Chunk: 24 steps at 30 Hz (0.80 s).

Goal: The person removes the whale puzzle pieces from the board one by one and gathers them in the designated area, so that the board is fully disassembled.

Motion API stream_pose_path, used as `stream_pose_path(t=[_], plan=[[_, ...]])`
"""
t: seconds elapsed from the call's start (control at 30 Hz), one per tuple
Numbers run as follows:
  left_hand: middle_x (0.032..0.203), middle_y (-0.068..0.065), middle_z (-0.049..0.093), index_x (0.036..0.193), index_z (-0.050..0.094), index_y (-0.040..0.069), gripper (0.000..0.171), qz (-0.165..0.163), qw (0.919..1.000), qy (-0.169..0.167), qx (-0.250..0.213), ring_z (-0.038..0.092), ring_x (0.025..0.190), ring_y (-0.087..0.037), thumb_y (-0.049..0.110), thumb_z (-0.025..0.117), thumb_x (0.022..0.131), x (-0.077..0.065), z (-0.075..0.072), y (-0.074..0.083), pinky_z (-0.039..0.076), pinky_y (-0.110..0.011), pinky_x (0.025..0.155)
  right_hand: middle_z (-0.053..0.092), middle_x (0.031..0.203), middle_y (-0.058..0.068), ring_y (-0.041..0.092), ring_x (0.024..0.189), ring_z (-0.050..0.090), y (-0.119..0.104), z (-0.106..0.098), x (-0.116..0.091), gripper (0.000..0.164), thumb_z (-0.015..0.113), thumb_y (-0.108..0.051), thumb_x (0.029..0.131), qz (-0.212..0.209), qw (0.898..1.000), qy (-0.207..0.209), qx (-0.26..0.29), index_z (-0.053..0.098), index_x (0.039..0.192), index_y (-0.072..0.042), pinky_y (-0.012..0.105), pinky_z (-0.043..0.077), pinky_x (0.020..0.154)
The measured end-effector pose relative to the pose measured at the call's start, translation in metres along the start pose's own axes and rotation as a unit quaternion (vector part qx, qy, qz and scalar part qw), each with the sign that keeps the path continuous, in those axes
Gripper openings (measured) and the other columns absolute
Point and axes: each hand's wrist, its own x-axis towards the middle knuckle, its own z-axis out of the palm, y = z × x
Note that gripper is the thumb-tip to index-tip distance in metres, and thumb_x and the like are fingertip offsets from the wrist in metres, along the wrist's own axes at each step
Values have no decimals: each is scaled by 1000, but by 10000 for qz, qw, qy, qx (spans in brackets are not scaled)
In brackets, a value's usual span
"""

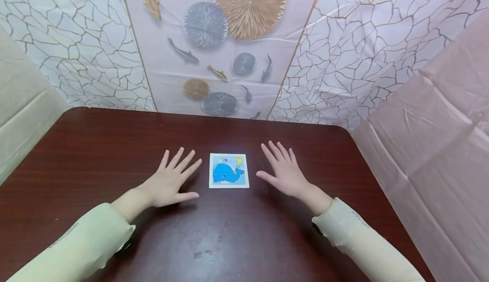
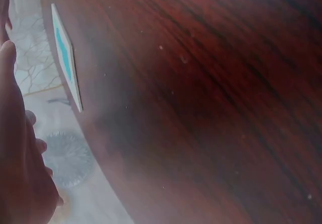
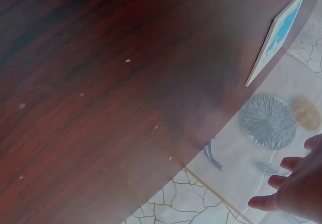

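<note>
A square picture puzzle with a white frame lies flat on the dark wooden table, showing a blue whale and a yellow sun. To its left my left hand hovers palm down with spread, straight fingers, apart from the puzzle. On the other side my right hand is held the same way, fingers spread and touching nothing. Both wrist views show the puzzle's thin edge, at upper left in the left one and at upper right in the right one. Neither hand holds anything.
The reddish-brown table has rounded far corners. Behind it hangs a patterned cloth with fish and round motifs. Pale draped cloth borders the right side, and more borders the left.
</note>
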Motion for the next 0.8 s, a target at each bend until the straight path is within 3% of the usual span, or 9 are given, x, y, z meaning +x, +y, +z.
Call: stream_pose_path(t=[0.27, 0.5, 0.8], plan=[[155, -17, 20, 148, 29, 11, 84, 276, 9995, -151, -18, 12, 142, -43, 57, 57, 83, 12, 7, 6, 6, -67, 110, 22, 155, 13, 37, 142, 18, -3, 5, 12, 73, 54, -46, 91, 60, 9997, -74, 228, 22, 150, -17, 62, 13, 112], [156, -16, 18, 148, 28, 13, 83, 427, 9976, -533, -108, 11, 143, -42, 59, 53, 85, 21, 12, 11, 6, -66, 110, 27, 153, 14, 35, 139, 25, -6, 10, 24, 69, 50, -44, 93, 118, 9979, -101, 625, 24, 150, -16, 58, 22, 111], [156, -15, 17, 149, 25, 13, 83, 607, 9937, -939, -125, 8, 144, -41, 61, 50, 86, 24, 23, 15, 6, -64, 112, 33, 150, 14, 32, 139, 28, -11, 13, 37, 62, 46, -41, 96, 504, 9870, -398, 1472, 26, 149, -15, 55, 26, 111]])
